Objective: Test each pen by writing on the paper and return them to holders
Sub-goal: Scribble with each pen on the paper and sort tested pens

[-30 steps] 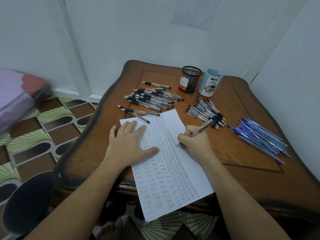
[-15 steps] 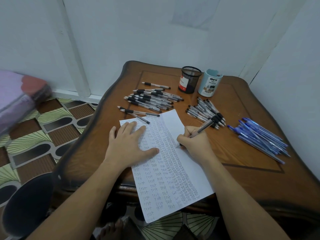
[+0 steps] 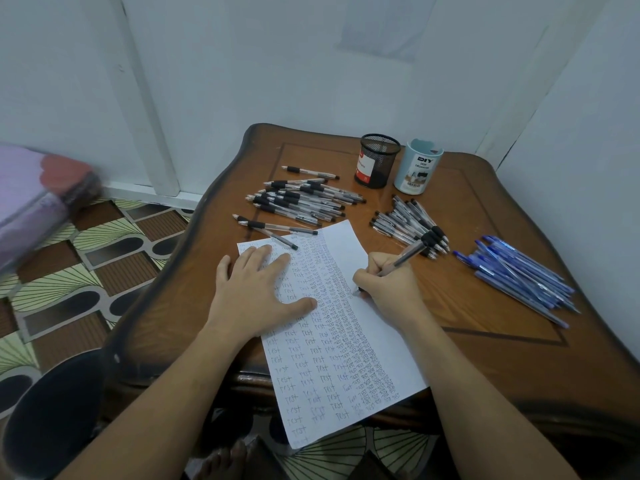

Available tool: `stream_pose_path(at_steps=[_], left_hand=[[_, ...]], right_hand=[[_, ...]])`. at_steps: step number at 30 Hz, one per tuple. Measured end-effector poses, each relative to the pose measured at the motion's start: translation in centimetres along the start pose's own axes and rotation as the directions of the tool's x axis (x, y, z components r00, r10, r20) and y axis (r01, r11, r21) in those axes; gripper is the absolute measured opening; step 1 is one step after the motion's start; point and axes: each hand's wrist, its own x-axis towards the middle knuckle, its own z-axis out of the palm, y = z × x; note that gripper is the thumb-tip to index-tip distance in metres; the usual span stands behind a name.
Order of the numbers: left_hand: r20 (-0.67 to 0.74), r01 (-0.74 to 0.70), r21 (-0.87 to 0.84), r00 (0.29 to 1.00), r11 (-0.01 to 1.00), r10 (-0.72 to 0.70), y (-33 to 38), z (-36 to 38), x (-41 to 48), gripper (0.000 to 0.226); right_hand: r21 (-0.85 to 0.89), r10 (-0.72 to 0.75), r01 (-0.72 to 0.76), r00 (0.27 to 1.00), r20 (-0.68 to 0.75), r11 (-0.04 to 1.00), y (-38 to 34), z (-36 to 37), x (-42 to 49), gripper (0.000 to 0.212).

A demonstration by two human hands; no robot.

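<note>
A white sheet of paper (image 3: 384, 344) covered in rows of handwritten words lies at the table's front edge and overhangs it. My left hand (image 3: 256, 292) lies flat on the sheet's upper left, fingers straight. My right hand (image 3: 388, 285) grips a black-capped pen (image 3: 408, 254) with its tip on the paper's right side. A black mesh holder (image 3: 375, 161) and a pale blue holder (image 3: 417, 171) stand at the back of the table; no pens stick out of either.
The wooden table (image 3: 485, 334) holds a heap of black-grip pens (image 3: 304, 199) behind the paper, a second black pile (image 3: 408, 221) to its right, and several blue pens (image 3: 519, 275) at the far right. Walls close in behind and right. A patterned floor (image 3: 86, 265) lies left.
My right hand with the pen has shifted very slightly on the paper. My left hand stays flat in the same place.
</note>
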Motion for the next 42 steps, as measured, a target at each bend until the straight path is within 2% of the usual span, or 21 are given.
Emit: stream_pose_path(at_steps=[7,12,14,16,20,25,26,27,28,29,30,32,34,36,38,42], left_hand=[[-0.003,-0.005,-0.017,1.0,1.0,0.005,-0.1,0.0,-0.1,0.095],[-0.003,-0.013,-0.021,1.0,1.0,0.013,-0.1,0.0,-0.2,0.094],[-0.001,-0.015,-0.023,1.0,1.0,0.015,-0.1,-0.1,-0.2,0.094],[0.004,-0.016,-0.028,1.0,0.999,0.016,-0.1,-0.1,-0.2,0.097],[0.019,-0.015,-0.017,1.0,1.0,0.015,-0.1,-0.2,-0.1,0.098],[0.026,-0.012,-0.017,1.0,1.0,0.013,0.0,-0.4,-0.3,0.098],[0.028,-0.012,-0.019,1.0,1.0,0.013,0.0,-0.5,-0.3,0.098],[0.033,-0.011,-0.019,0.999,1.0,0.012,0.0,-0.5,-0.3,0.097],[0.038,-0.01,-0.019,0.999,1.0,0.011,0.0,-0.6,-0.2,0.096],[0.039,-0.009,-0.02,0.999,1.0,0.01,0.0,-0.6,-0.2,0.095],[0.037,-0.009,-0.021,0.999,1.0,0.01,0.1,-0.6,-0.2,0.095],[0.035,-0.007,-0.023,0.999,1.0,0.008,0.0,-0.6,-0.2,0.094],[0.039,-0.005,-0.025,0.999,1.0,0.006,0.0,-0.6,-0.2,0.094],[0.036,-0.005,-0.028,0.999,1.0,0.006,-0.1,-0.6,-0.1,0.095],[0.028,-0.008,-0.027,1.0,1.0,0.009,-0.1,-0.5,-0.1,0.096],[0.017,-0.011,-0.04,1.0,0.999,0.011,-0.2,-0.3,-0.1,0.095]], right_hand=[[-0.006,-0.001,0.001,1.0,-0.024,1.0,-0.1,0.0,0.1,0.047],[0.223,0.141,-0.108,0.98,-0.137,0.969,-1.5,-0.8,0.4,0.049],[0.388,0.215,-0.163,0.972,-0.096,0.907,-2.2,-1.3,0.3,0.053],[0.458,0.256,-0.218,0.966,-0.022,0.862,-2.8,-1.8,0.3,0.048],[0.331,0.214,-0.197,0.977,-0.014,0.923,-3.5,-2.3,0.5,0.044],[0.309,0.201,-0.168,0.977,-0.076,0.936,-4.6,-2.7,0.4,0.026],[0.255,0.198,-0.168,0.976,-0.096,0.952,-4.6,-2.8,0.6,0.026],[0.124,0.19,-0.175,0.974,-0.125,0.977,-4.6,-3.0,1.0,0.026],[-0.079,0.172,-0.186,0.972,-0.159,0.979,-4.4,-3.3,1.6,0.027],[-0.309,0.135,-0.189,0.973,-0.186,0.932,-4.3,-3.8,2.4,0.026],[-0.522,0.08,-0.17,0.978,-0.19,0.836,-4.2,-4.3,3.3,0.025],[-0.79,-0.02,-0.091,0.991,-0.13,0.606,-4.2,-5.3,5.3,0.024],[-0.913,-0.043,-0.046,0.997,-0.069,0.405,-5.0,-5.9,7.2,0.028],[-0.963,-0.02,-0.029,0.999,-0.035,0.267,-5.7,-6.3,8.9,0.035],[-0.978,0.01,-0.024,1.0,-0.023,0.209,-5.7,-6.5,10.1,0.042],[-0.982,0.053,-0.005,0.999,0.005,0.188,-4.4,-6.5,10.8,0.048]])
